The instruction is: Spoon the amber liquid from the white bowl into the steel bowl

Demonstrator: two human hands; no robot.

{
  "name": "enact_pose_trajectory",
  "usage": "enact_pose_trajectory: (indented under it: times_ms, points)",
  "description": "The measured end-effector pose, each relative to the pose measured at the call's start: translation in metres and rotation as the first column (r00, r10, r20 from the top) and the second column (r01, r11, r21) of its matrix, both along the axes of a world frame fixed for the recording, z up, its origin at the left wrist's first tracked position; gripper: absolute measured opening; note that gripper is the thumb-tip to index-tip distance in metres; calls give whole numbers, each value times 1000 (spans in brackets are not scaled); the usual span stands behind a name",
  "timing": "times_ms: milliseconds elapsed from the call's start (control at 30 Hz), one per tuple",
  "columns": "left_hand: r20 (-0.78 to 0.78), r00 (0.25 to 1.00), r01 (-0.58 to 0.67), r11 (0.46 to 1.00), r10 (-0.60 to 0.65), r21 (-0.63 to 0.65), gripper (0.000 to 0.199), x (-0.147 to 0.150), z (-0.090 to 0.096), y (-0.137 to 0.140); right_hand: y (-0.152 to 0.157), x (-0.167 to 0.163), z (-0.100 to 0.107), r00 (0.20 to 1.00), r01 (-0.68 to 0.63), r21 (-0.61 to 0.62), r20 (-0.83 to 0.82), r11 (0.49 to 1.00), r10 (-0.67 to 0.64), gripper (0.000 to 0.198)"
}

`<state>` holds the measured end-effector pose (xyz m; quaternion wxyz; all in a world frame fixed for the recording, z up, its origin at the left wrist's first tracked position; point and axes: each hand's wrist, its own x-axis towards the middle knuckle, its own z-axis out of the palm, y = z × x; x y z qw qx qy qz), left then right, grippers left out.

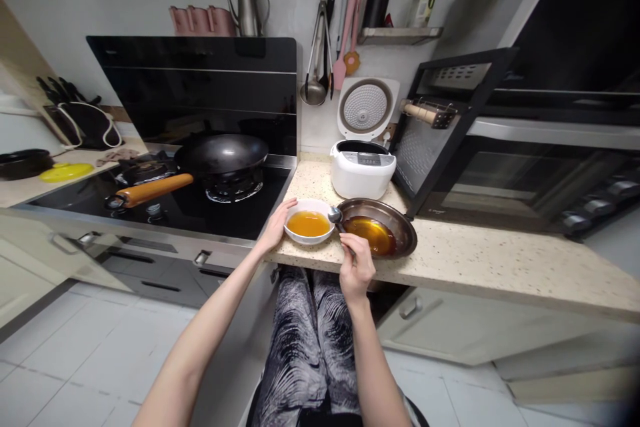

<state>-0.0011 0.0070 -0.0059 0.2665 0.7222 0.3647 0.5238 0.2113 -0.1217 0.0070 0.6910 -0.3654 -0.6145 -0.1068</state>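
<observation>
My left hand [274, 225] holds the left side of a white bowl [307, 239], its fingers along the rim. Amber liquid fills much of the bowl. In the pinched fingers of my right hand [357, 263] is a metal spoon [335, 215]; its head is at the bowl's right rim, and the lower handle is hidden by the fingers. Just behind that hand sits a wide dark metal pan [404, 230] with more amber liquid in it. Whether the spoon carries any liquid is too small to tell.
A white rice cooker [363, 177] with its lid up stands behind the pan. On the stove at left is a wok [225, 153], its wooden handle [155, 191] pointing towards the front. Utensils [320, 47] hang from a wall rail, and an oven [530, 180] stands at right.
</observation>
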Motion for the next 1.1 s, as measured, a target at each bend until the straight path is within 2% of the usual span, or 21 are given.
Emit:
enact_pose_trajectory:
  times_ms: [200,633,1100]
  points:
    - [15,1000,7,1000,-6,-20,51,2,3,-3,10,-21,-7,993,-101,-107,44,989,106,21]
    - [16,1000,7,1000,-7,-8,50,1,1,-2,20,-30,-14,992,-123,-213,-60,969,113,16]
    - [17,1000,15,1000,-15,-9,50,1,3,-3,18,-38,-23,964,-161,-246,-245,956,99,16]
